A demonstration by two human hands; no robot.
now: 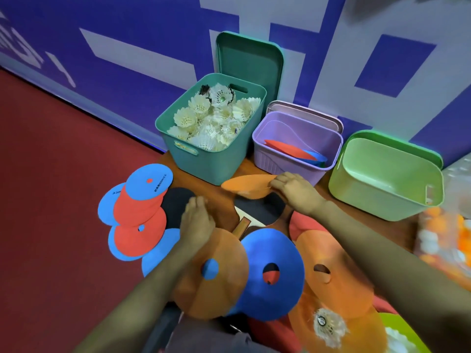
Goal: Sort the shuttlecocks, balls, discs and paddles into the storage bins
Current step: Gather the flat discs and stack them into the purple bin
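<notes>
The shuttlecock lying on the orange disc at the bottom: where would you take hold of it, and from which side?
Pinch the shuttlecock by its cork tip, coming down from above. It lies on an orange disc with the round tip turned up toward the camera and the feathers fanned out around it. The cork looks like the firm part; the feathers would probably bend.

Balls (458,238): orange and white, blurred, cut by right edge.
Paddle (257,208): black face part hidden under orange disc (244,186) and right hand (293,192).
Shuttlecock (327,324): blurred, near bottom edge.
Blue disc (141,188) print: too small to read.
Left hand (196,220): motion-blurred, finger pose unclear.
</notes>
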